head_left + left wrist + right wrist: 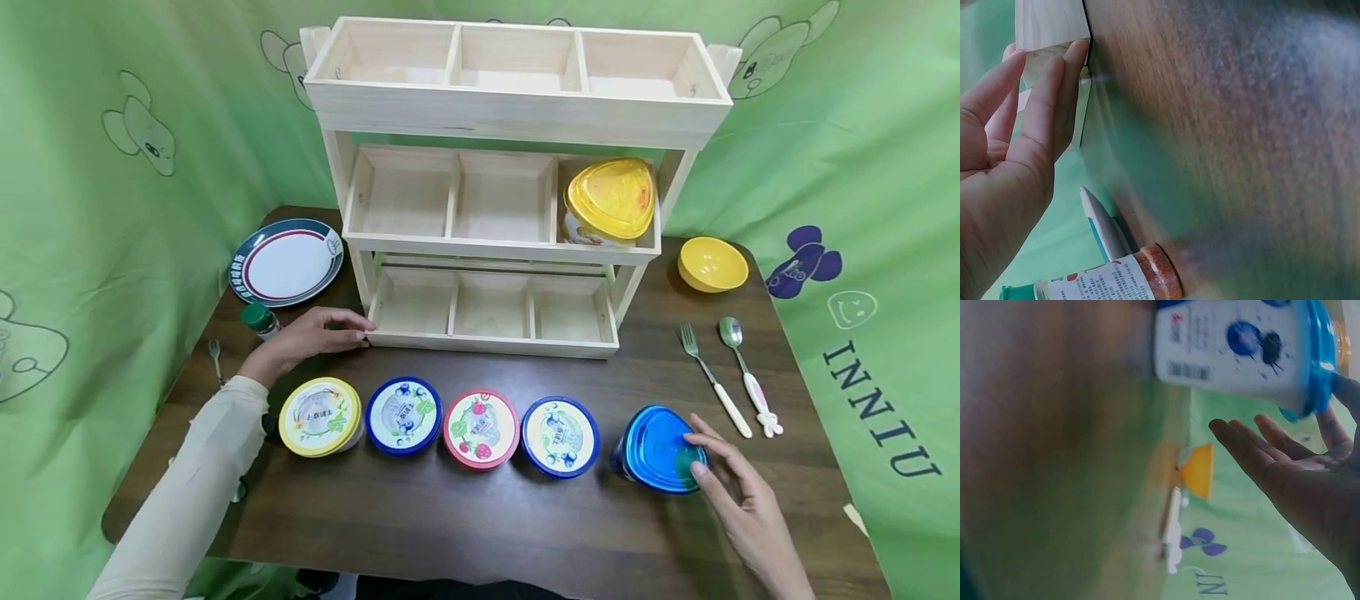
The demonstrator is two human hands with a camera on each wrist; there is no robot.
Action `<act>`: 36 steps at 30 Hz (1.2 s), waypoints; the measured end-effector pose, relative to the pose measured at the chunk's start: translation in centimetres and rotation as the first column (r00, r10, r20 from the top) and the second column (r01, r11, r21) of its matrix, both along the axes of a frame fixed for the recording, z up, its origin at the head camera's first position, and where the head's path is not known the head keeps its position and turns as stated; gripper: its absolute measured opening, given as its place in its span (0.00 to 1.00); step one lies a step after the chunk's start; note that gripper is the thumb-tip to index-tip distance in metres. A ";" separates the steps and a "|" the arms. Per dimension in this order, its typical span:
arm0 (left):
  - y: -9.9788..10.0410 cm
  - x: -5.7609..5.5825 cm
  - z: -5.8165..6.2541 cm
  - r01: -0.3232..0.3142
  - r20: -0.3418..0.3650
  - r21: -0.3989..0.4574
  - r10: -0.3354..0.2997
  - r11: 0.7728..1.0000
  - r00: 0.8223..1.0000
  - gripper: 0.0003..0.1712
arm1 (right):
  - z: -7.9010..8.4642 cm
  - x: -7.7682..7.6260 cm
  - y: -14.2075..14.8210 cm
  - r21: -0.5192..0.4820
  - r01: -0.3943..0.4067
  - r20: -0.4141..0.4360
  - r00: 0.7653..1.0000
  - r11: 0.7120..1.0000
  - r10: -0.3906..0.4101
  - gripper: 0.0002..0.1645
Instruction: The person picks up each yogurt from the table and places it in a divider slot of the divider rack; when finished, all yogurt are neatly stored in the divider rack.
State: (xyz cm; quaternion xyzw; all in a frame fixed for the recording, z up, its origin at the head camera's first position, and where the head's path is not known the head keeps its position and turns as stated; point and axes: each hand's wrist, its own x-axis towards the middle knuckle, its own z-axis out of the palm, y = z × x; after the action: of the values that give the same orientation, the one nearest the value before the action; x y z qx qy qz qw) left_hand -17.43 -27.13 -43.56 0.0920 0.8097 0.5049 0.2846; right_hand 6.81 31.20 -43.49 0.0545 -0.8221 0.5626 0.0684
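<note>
My left hand [318, 333] reaches to the left front corner of a wooden three-tier rack [517, 121]. Its fairly straight fingertips touch the end of the bottom tray [1054, 28]. At the right, my right hand [738, 492] is beside a tub with a blue lid [660, 450]; thumb and fingertips touch the lid's edge, while other fingers extend loosely below the lid in the right wrist view. Left of this tub stand a blue-rimmed tub [561, 437], a pink-rimmed tub [482, 429], another blue-rimmed tub [403, 415] and a yellow-rimmed tub [320, 417].
A yellow-lidded tub [611, 200] sits in the middle tier's right compartment. Left of the rack are a plate [287, 262] and a green-capped jar [258, 318]. On the right lie a yellow bowl [712, 265], a fork [712, 379] and a spoon [748, 375].
</note>
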 end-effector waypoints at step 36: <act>-0.1 0.2 -0.1 -0.041 0.043 -0.015 0.042 0.999 0.998 0.20 | 1.7 -0.5 0.7 -0.125 0.219 0.051 0.975 0.968 -0.214 0.18</act>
State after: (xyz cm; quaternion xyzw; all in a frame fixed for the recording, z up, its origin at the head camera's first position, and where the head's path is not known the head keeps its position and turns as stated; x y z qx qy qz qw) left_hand -17.20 -27.21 -43.65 0.0622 0.8087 0.5068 0.2921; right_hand 6.30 31.90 -41.82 -0.0507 -0.7860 0.6049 0.1174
